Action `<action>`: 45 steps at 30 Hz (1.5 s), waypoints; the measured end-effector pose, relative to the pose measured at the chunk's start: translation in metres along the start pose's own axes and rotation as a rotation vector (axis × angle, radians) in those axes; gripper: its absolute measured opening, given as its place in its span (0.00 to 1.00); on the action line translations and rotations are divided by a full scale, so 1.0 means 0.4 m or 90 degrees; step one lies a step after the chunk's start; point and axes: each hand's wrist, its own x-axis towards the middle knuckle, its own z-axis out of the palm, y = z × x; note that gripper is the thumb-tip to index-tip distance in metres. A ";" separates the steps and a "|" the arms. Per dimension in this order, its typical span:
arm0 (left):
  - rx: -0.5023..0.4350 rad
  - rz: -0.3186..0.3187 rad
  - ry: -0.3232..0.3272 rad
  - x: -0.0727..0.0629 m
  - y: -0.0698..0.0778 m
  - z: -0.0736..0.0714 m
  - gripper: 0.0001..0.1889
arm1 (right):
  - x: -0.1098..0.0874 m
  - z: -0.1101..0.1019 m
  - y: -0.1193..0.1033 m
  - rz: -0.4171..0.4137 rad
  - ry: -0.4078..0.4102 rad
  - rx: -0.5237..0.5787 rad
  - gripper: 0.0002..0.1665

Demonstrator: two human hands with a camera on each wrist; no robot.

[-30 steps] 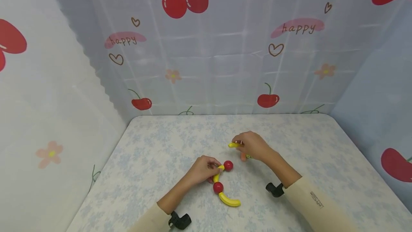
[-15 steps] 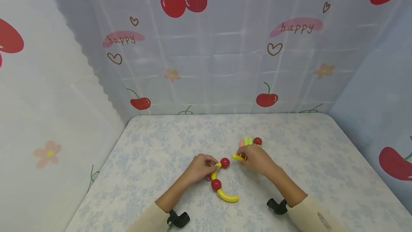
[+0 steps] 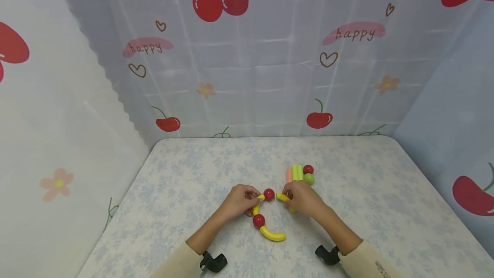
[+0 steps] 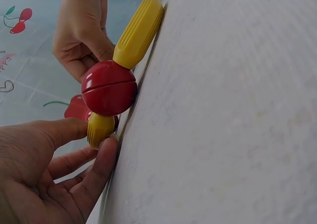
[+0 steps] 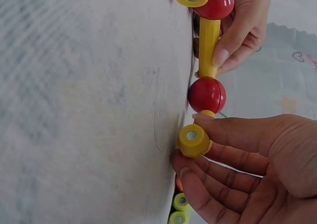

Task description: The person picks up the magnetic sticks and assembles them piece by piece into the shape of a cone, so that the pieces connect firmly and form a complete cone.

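Observation:
My left hand (image 3: 237,200) grips a curved yellow rod (image 3: 256,210) on the table. One end of that rod meets an upper red ball (image 3: 269,194), the other a lower red ball (image 3: 259,221). From the lower ball another curved yellow rod (image 3: 273,236) runs off to the right. With thumb and fingers, my right hand (image 3: 305,199) pinches a third curved yellow rod (image 5: 193,140) just right of the upper ball. A grey disc shows in this rod's end in the right wrist view. Whether its far end touches the ball I cannot tell.
Behind my right hand lie an orange rod (image 3: 289,175), light green rods (image 3: 297,172), a red ball (image 3: 308,169) and a green ball (image 3: 309,179). The pale floral table (image 3: 185,166) ends at a cherry-print curtain (image 3: 247,76).
My right hand has brought its yellow rod down from the loose pieces to beside the upper red ball and turned it. The left hand keeps its hold in nearly the same place.

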 end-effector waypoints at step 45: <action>0.150 0.127 -0.200 0.177 0.049 -0.009 0.10 | -0.179 0.010 -0.096 -0.109 -0.148 -0.049 0.13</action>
